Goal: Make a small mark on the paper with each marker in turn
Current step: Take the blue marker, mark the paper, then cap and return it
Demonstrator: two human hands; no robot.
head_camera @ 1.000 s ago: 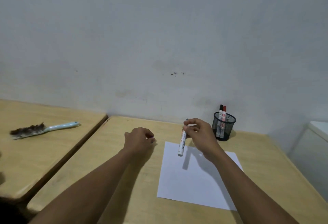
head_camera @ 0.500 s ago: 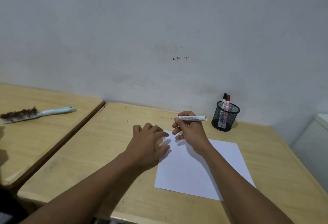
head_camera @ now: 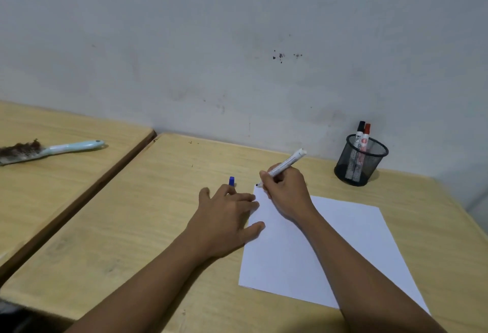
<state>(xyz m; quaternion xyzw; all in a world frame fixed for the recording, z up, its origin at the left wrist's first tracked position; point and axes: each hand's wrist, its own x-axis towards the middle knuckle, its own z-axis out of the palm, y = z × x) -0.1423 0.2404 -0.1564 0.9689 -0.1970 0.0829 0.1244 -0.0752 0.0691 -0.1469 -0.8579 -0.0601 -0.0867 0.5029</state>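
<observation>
A white sheet of paper (head_camera: 343, 248) lies on the wooden desk (head_camera: 132, 227). My right hand (head_camera: 286, 190) grips an uncapped white marker (head_camera: 287, 162), its dark tip touching the paper's far left corner. My left hand (head_camera: 227, 214) lies flat with fingers spread, pressing the paper's left edge. A blue marker cap (head_camera: 231, 181) shows between its fingers; whether it is held or just lies on the desk I cannot tell. A black mesh cup (head_camera: 359, 161) at the back right holds a black-capped marker (head_camera: 359, 132) and a red-capped marker (head_camera: 366, 134).
A second wooden desk (head_camera: 52, 174) stands to the left across a narrow gap, with a light-blue-handled brush (head_camera: 52, 148) on it. A pale wall rises directly behind both desks. A white object edge shows at the far right.
My right hand turned the marker from level to tip-down and set its tip on the paper's corner. My left hand spread flat on the paper's edge, and the blue cap became visible.
</observation>
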